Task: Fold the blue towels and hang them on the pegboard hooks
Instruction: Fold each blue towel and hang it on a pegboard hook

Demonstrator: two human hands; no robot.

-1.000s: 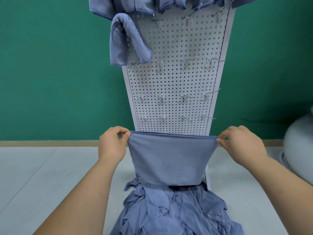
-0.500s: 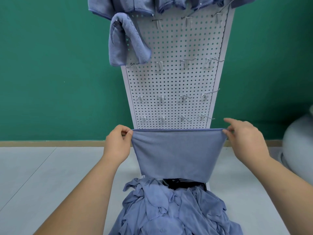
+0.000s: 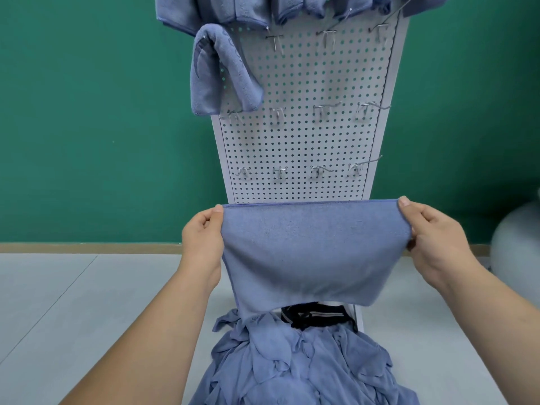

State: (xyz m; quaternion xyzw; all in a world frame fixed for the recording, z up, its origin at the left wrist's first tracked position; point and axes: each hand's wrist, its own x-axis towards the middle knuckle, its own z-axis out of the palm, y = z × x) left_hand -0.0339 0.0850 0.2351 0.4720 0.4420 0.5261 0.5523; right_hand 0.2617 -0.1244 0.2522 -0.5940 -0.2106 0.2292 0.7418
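A blue towel (image 3: 312, 252) hangs stretched flat in front of the white pegboard (image 3: 304, 135). My left hand (image 3: 201, 238) grips its upper left corner and my right hand (image 3: 435, 238) grips its upper right corner, thumbs up at the top hem. Its lower edge dangles just above a heap of loose blue towels (image 3: 301, 363) at the board's foot. One folded blue towel (image 3: 217, 71) hangs on a hook at the board's upper left, and several more folded towels (image 3: 263, 7) hang along the top row. Bare metal hooks (image 3: 321, 111) stick out in the rows below.
A green wall (image 3: 87, 112) stands behind the pegboard, with a wooden skirting strip above the pale grey floor (image 3: 73, 302). A grey rounded object (image 3: 517, 244) sits at the right edge. A black strap-like item (image 3: 315, 315) shows between the held towel and the heap.
Both hands have lifted the towel and pulled it wider. Its lower edge now clears the heap, and the right hand has closed from loose fingers to a firm hold.
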